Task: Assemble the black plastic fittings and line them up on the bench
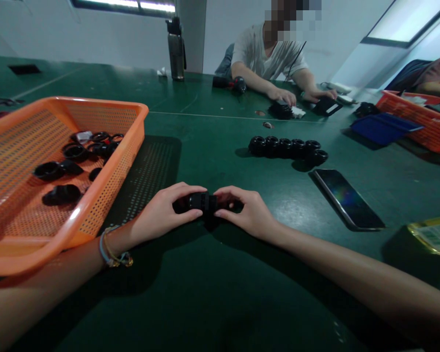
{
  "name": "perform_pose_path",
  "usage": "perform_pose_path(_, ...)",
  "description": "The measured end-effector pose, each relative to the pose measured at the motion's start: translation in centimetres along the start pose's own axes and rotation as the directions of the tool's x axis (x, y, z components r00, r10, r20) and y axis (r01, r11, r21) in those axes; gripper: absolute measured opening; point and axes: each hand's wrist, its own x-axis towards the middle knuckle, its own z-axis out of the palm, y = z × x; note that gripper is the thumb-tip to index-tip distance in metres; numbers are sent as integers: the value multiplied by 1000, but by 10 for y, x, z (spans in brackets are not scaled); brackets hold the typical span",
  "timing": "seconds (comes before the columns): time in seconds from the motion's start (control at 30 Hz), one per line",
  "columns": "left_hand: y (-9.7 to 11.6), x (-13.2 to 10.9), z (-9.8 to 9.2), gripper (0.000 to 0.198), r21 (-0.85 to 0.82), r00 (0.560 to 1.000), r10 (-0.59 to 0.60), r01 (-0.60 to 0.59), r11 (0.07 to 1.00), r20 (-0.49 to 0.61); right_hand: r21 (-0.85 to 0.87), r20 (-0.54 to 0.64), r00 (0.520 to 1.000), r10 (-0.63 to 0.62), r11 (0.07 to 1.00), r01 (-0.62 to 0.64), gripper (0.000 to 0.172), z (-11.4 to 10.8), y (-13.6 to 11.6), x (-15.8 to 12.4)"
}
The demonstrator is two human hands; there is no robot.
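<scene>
1. The left hand [161, 212] and right hand [247, 212] meet low over the green counter [205, 293], just right of the orange basket [95, 101] and level with its front corner. A braided bracelet [113, 252] sits on the left wrist.
2. The fingers of both hands are clenched on one black fitting [200, 201]. The left hand grips one end and the right hand the other. The fitting lies between them, at or just above the counter.
3. The step in hand looks like two halves being pressed or twisted together. Carrying it on calls for the two ends kept in line, with one hand holding firm against the other's turn.
4. The basket itself holds loose black rings [75, 152] and caps, scattered over its mesh floor.
5. Well right of the basket and beyond the hands, a phone [346, 198] lies flat with its screen up. Past it stands a row of black fittings [288, 148], touching side by side.
6. Farthest from the basket, another person's hands [282, 95] rest on dark parts across the counter. A metal flask [176, 49] stands behind the basket. A blue tray [383, 128] and a second orange basket [421, 122] sit far to the right.
</scene>
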Motion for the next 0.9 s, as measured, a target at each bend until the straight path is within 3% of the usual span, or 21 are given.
perform_pose_path(0.9, -1, 0, 0, 39, -29, 1000, 14, -13, 1000, 20, -9, 36, 999, 0, 1000, 0, 26, -1, -2, 0)
